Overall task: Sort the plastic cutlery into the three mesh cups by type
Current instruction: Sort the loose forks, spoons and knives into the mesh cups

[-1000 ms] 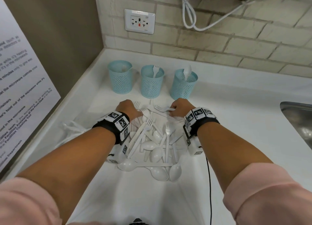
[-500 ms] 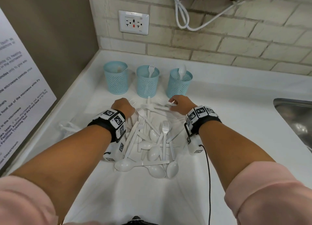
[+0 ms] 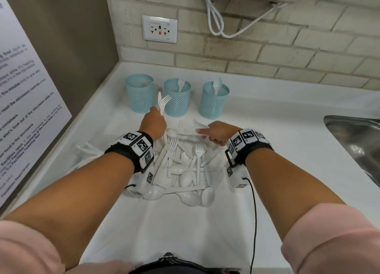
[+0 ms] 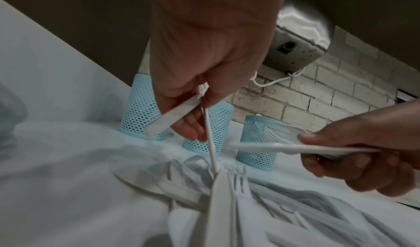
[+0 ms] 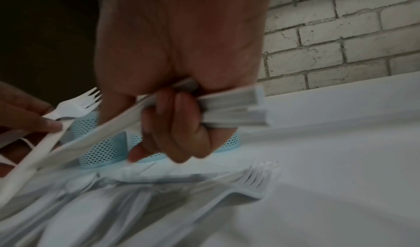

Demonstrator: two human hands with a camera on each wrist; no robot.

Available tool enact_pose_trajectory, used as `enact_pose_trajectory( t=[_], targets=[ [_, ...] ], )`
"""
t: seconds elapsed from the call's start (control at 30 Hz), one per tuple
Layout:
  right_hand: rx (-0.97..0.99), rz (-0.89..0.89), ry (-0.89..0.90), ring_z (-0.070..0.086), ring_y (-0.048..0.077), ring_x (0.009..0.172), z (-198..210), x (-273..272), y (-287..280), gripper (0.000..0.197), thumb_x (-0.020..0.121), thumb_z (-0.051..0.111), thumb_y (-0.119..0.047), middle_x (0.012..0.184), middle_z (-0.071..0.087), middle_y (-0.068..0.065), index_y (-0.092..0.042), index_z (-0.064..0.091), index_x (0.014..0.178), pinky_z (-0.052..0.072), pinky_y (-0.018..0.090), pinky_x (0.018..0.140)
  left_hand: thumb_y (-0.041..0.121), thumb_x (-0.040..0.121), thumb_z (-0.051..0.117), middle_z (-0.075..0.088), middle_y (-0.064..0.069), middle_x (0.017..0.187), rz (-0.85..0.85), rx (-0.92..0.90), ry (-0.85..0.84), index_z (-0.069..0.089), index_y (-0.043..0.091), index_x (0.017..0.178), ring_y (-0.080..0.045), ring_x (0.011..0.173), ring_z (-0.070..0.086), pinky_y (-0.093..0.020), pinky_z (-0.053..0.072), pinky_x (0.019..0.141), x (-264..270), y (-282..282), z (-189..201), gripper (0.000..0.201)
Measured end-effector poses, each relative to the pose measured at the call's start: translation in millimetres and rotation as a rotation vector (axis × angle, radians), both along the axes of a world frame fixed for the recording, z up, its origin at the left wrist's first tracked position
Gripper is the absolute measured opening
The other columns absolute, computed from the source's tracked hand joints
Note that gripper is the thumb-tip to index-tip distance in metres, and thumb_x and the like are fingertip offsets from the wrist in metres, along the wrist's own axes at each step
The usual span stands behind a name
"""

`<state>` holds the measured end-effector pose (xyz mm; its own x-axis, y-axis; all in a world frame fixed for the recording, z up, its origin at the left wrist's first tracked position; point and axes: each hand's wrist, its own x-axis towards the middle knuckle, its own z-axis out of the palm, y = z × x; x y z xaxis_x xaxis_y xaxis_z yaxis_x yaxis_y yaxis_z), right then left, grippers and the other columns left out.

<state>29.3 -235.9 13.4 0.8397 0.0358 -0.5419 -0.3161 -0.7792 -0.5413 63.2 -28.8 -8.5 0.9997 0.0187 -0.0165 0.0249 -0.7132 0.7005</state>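
Two pieces stand up out of my left hand (image 3: 153, 122), a fork (image 3: 164, 102) and what looks like a knife (image 3: 159, 101) beside it, both pinched by their handles between thumb and fingers; the tines are just short of the middle cup (image 3: 177, 96), with the left cup (image 3: 139, 92) next to it on my outer side. My right hand (image 3: 218, 135) is curled round a small bundle of handles (image 5: 234, 107), gripped tight (how many, and of what kind, the blur will not let me say); it hangs low over the far edge of the pile (image 3: 181, 166), and the right cup (image 3: 214, 100) is beyond it.

Sorting has barely begun, by my reckoning; one fork head (image 3: 181, 84) shows above the middle cup's rim, one spoon bowl (image 3: 218, 84) above the right cup's, and something pale lies inside the left cup that I cannot name. Most of the cutlery is left in the heap between my wrists, forks and spoons crossed over one another on the white counter (image 3: 287, 150).

Whatever lies under my left wristband is hidden; any knives in the heap are hard to pick out, white on white; both wrist views are smeared, so the pile there is only streaks.
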Motion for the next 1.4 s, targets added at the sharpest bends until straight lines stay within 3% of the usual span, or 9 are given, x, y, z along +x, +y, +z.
enact_pose_trajectory(
  t=[0.1,0.27,0.4,0.63,0.87,1.03,1.17,1.3,1.4],
  targets=[
    [-0.029,0.157,0.009,0.033,0.01,0.046,-4.8,-13.3,4.5,0.049,0.073,0.07,-0.058,0.052,0.041,-0.004,-0.012,0.052,0.072,0.027,0.021,0.047,0.006,0.096,0.037,0.056,-0.025,0.117,0.01,-0.082,-0.018,0.038,-0.003,0.119,-0.037,0.105,0.059,-0.045,0.047,0.092,-3.8,0.0,-1.4,0.025],
    [0.005,0.272,-0.008,0.048,0.001,0.052,-11.9,-28.1,10.3,0.033,0.07,0.081,-0.027,0.065,0.058,-0.01,-0.01,0.07,0.097,0.039,0.013,0.05,0.005,0.094,0.039,0.058,-0.023,0.112,0.013,-0.18,-0.03,0.037,0.001,0.111,-0.035,0.102,0.059,-0.046,0.049,0.088,-11.0,3.6,-0.9,0.017],
    [-0.059,0.352,-0.071,0.062,0.015,0.09,-16.7,-30.1,20.3,0.029,0.069,0.081,-0.018,0.09,0.069,0.002,-0.013,0.071,0.095,0.048,0.03,0.09,0.005,0.094,0.039,0.061,-0.021,0.109,0.027,-0.288,-0.032,0.035,0.011,0.102,-0.031,0.094,0.061,-0.045,0.052,0.084,-14.0,8.8,-1.4,0.01],
    [-0.328,0.548,-0.212,0.058,0.014,0.084,-11.0,-32.0,38.0,0.027,0.073,0.077,-0.018,0.095,0.069,0.002,-0.015,0.069,0.098,0.046,0.027,0.077,-0.002,0.094,0.037,0.055,-0.014,0.098,0.081,-0.559,0.011,0.036,0.014,0.113,-0.018,0.07,0.058,-0.04,0.052,0.078,-20.9,16.8,0.8,0.025],
    [-0.442,0.603,-0.261,0.064,0.023,0.09,-13.3,-28.1,38.9,0.013,0.08,0.068,-0.015,0.095,0.07,0.005,-0.014,0.067,0.093,0.052,0.036,0.085,-0.002,0.094,0.046,0.058,-0.012,0.1,0.15,-0.728,0.127,0.045,0.009,0.107,-0.014,0.072,0.059,-0.03,0.051,0.072,-23.9,27.5,-1.4,0.018],
    [-0.22,0.406,-0.317,0.051,0.016,0.082,-11.2,-17.1,20.4,0.01,0.087,0.064,-0.017,0.087,0.056,0.0,-0.009,0.062,0.093,0.035,0.023,0.071,-0.002,0.093,0.049,0.059,-0.007,0.082,0.138,-0.772,0.173,0.052,0.014,0.079,-0.013,0.07,0.057,-0.025,0.049,0.068,-25.9,33.3,-3.3,0.022],
    [-0.079,0.333,-0.399,0.044,0.017,0.076,3.1,-8.7,14.0,0.019,0.093,0.057,-0.025,0.081,0.052,0.004,-0.01,0.053,0.082,0.032,0.023,0.063,-0.001,0.094,0.048,0.056,-0.006,0.083,0.149,-0.92,0.257,0.051,0.014,0.085,-0.014,0.075,0.058,-0.031,0.051,0.074,-24.0,29.1,-2.7,0.018],
    [0.247,0.127,-0.366,0.047,0.014,0.077,9.7,-6.1,25.6,0.019,0.098,0.046,-0.029,0.089,0.063,0.0,-0.012,0.051,0.102,0.038,0.023,0.066,0.001,0.096,0.045,0.054,-0.006,0.086,0.1,-1.009,0.383,0.05,0.015,0.096,-0.014,0.079,0.057,-0.031,0.051,0.074,-24.1,13.1,2.0,0.015],
    [0.377,-0.005,-0.348,0.048,0.014,0.078,8.2,-1.0,37.5,0.007,0.097,0.049,-0.024,0.082,0.065,-0.005,-0.018,0.053,0.097,0.04,0.025,0.069,0.003,0.096,0.047,0.052,-0.006,0.083,0.062,-1.051,0.438,0.052,0.015,0.097,-0.013,0.075,0.054,-0.03,0.053,0.072,-26.1,1.7,4.1,0.014]
  ],
)
